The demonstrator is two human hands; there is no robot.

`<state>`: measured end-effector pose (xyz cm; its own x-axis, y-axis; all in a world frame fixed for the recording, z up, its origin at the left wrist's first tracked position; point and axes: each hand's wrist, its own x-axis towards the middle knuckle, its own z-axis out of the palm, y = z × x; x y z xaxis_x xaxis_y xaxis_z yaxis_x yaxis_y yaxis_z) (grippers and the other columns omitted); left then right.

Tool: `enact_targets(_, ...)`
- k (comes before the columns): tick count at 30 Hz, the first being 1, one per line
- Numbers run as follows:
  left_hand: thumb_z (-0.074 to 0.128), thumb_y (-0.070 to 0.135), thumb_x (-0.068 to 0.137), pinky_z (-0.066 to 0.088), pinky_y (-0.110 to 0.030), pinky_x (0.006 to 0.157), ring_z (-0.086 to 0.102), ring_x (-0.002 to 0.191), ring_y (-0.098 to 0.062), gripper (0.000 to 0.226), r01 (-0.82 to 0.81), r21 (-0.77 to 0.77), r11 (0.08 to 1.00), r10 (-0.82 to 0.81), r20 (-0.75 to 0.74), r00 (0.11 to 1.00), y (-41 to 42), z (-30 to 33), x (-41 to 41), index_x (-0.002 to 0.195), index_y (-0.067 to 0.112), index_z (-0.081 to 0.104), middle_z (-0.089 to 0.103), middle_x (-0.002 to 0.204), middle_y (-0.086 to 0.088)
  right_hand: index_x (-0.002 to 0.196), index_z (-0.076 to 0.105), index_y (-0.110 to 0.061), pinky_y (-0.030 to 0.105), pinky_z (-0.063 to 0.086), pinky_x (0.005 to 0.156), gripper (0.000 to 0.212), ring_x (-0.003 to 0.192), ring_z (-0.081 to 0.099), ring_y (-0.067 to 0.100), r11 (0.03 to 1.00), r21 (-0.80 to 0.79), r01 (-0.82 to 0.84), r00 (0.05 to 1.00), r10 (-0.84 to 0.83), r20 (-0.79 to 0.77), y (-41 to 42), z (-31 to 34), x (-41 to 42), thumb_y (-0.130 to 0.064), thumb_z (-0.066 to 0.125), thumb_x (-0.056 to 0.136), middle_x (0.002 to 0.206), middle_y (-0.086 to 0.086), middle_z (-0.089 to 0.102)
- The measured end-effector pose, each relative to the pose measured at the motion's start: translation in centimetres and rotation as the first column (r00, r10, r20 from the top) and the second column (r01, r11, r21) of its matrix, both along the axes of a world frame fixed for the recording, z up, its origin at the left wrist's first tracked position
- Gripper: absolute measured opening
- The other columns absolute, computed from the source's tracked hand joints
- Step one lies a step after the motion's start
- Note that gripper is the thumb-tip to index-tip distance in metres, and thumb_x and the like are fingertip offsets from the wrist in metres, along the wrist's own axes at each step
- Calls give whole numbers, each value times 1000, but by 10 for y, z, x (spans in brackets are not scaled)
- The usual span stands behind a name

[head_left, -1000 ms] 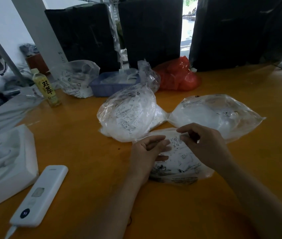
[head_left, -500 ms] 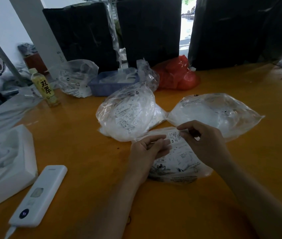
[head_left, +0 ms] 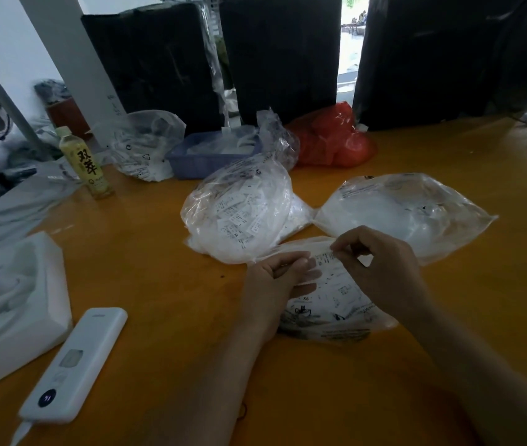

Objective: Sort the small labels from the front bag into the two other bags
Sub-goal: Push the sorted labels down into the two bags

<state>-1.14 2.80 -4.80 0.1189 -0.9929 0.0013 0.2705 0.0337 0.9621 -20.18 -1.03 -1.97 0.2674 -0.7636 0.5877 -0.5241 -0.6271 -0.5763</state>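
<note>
Three clear bags lie on the orange table [head_left: 146, 284]: the front bag [head_left: 333, 304] of labels nearest, the left bag [head_left: 239, 210] and the right bag [head_left: 404, 210] just behind it. A small label [head_left: 323, 256] is pinched by the curled fingers of the right hand [head_left: 381, 268] above the front bag. The bag's mouth is gripped by the left hand [head_left: 275, 284].

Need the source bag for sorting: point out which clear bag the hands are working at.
The front bag, flat and nearest the person; the left hand and right hand are on it.
</note>
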Motion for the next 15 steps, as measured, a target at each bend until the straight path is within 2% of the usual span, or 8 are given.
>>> enact_targets(2, 78, 19, 92, 63, -27, 76, 79, 97, -29, 9, 3, -4, 1000, -3, 6, 1000, 0, 0, 0, 100, 21, 83, 81, 103, -13, 96, 72, -19, 13, 54, 77, 14, 82, 66, 2, 1000, -3, 3, 1000, -3, 18, 0, 0, 0, -9, 77, 88, 86, -15, 67)
enact_targets(6, 85, 37, 76, 63, -29, 82, 79, 99, -30, 26, 33, -30, 999, -33, -9, 999, 2, 1, -1, 98, 24, 84, 81, 103, -15, 96, 71, -20, 8, 51, 78, 14, 87, 66, -2, 1000, -10, 17, 999, -16, 47, 0, 0, 1, -10, 77, 88, 87, -21, 64)
enact_targets(11, 79, 20, 91, 63, -30, 84, 78, 100, -31, 14, 19, -16, 1000, -19, -18, 1000, 0, -2, 0, 105, 20, 83, 80, 101, -17, 99, 70, -21, 4, 48, 76, 15, 87, 63, -7, 1000, 23, -13, 1000, 14, -17, 0, -2, 1, -11, 75, 90, 85, -28, 59)
enact_targets(15, 77, 17, 95, 64, -29, 79, 79, 95, -27, 16, -6, -34, 999, 8, 54, 999, 1, -3, 0, 111, 17, 80, 81, 99, -12, 102, 70, -25, 5, 48, 71, 15, 84, 61, -9, 997, 65, -41, 996, 46, -70, -2, -4, 1, -14, 74, 92, 84, -30, 57)
